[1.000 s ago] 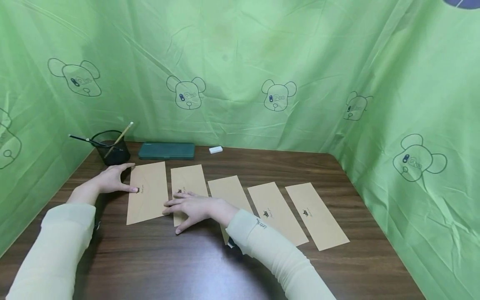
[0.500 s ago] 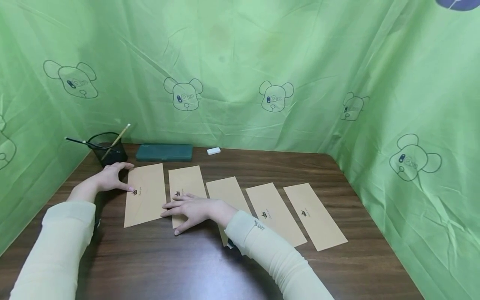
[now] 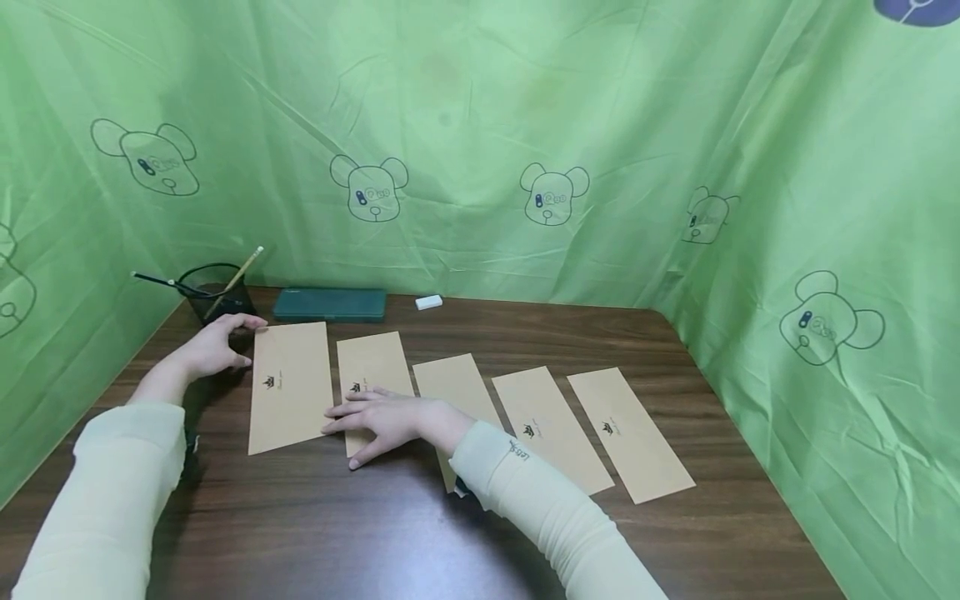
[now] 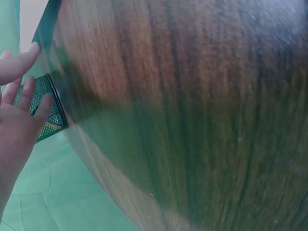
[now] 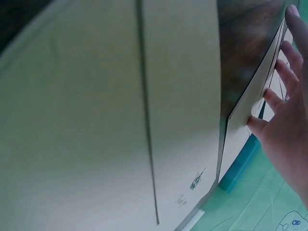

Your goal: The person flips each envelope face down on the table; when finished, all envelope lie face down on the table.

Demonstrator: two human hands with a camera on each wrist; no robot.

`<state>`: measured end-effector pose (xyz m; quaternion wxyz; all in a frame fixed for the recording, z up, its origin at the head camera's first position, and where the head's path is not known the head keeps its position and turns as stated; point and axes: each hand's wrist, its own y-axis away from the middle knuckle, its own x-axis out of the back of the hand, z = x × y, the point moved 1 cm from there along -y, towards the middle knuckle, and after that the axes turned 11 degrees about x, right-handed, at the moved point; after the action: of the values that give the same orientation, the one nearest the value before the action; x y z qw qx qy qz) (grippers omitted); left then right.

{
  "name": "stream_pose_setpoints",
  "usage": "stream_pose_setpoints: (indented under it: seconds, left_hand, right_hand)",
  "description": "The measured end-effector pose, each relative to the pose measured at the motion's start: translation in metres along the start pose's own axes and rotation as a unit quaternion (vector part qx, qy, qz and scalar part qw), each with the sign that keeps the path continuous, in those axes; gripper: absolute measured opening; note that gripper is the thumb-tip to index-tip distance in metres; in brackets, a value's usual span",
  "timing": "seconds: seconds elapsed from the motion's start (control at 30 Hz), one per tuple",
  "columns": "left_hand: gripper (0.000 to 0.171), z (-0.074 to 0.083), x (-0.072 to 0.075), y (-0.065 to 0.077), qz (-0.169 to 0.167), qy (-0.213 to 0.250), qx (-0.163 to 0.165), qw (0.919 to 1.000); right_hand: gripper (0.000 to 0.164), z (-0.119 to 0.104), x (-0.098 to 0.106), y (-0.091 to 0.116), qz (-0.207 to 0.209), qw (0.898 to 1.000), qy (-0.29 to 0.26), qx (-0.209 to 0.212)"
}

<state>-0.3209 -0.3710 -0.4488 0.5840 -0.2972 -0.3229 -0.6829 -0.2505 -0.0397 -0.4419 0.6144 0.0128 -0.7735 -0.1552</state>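
The first envelope [image 3: 291, 408] lies flat at left of centre in the frame, its crown print [image 3: 269, 382] now fully bare: the left thumb rested on that print a moment ago and has since slid off past the left edge. The left hand [image 3: 210, 346] is loosely spread, a fingertip at the envelope's upper left corner, gripping nothing that I can see. To my eye, the sheet is no longer pressed from above on that side, only steadied at its corner, so its placing looks nearly settled. The right hand [image 3: 390, 421] has stayed put, fingers fanned wide over the second envelope [image 3: 378, 358], with fingertips at the first one's right edge. From there the row runs down toward the right: the third envelope [image 3: 457, 387], partly under the forearm, then the fourth [image 3: 551, 425] and the fifth [image 3: 630, 433], all on the table [image 3: 300, 517]. Behind, at left, stand a mesh cup [image 3: 228, 304] with pencils [image 3: 251, 261], a green case [image 3: 330, 305] and an eraser [image 3: 429, 302], before the green curtain [image 3: 450, 100].
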Motion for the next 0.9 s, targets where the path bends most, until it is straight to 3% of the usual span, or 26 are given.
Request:
stream_pose_setpoints:
  seconds: [0.23,0.4,0.57,0.67,0.77,0.83,0.9]
  left_hand:
    - [0.051,0.006,0.006,0.0,0.042,-0.022,-0.018,0.9987]
    - [0.037,0.012,0.014,-0.002,0.066,-0.051,-0.023,0.9962]
    - [0.031,0.018,0.021,-0.005,0.092,-0.039,-0.024,0.9946]
    - [0.029,0.024,0.024,-0.006,0.111,-0.031,-0.041,0.9925]
    - [0.029,0.03,0.025,-0.006,0.117,-0.022,-0.05,0.9916]
    - [0.031,0.035,0.026,-0.006,0.115,-0.012,-0.045,0.9923]
    - [0.033,0.039,0.026,-0.007,0.111,-0.009,-0.039,0.993]
  right_hand:
    - [0.066,-0.001,0.003,-0.003,0.035,0.999,-0.019,0.011]
    - [0.072,-0.003,0.004,-0.006,0.081,0.995,-0.048,-0.009]
    - [0.074,-0.005,0.009,-0.009,0.133,0.988,-0.074,-0.028]
    - [0.076,-0.007,0.013,-0.011,0.182,0.976,-0.118,-0.029]
    - [0.08,-0.009,0.017,-0.012,0.245,0.953,-0.176,-0.016]
    - [0.084,-0.01,0.02,-0.013,0.277,0.939,-0.203,-0.005]
    - [0.084,-0.011,0.023,-0.014,0.294,0.932,-0.211,0.005]
